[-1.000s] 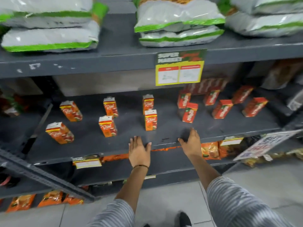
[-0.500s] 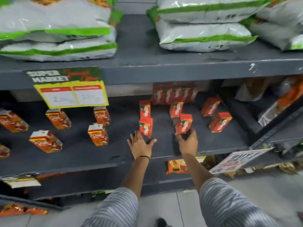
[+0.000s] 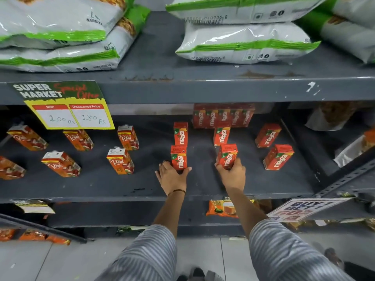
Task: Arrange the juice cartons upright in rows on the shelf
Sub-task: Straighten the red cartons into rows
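Both hands are already at the front pair of red cartons on the shelf [image 3: 203, 185]. The left hand [image 3: 172, 176] cups the base of the left carton [image 3: 179, 158] — fingers to its left, thumb to its right, a narrow grip around it. The right hand [image 3: 231, 173] holds the right carton [image 3: 227, 156] from its near side, closed on the lower half. Each carton stands upright, its long axis vertical, directly beyond its own hand. Behind each stands one more carton, so sliding straight back would probably close the rows.
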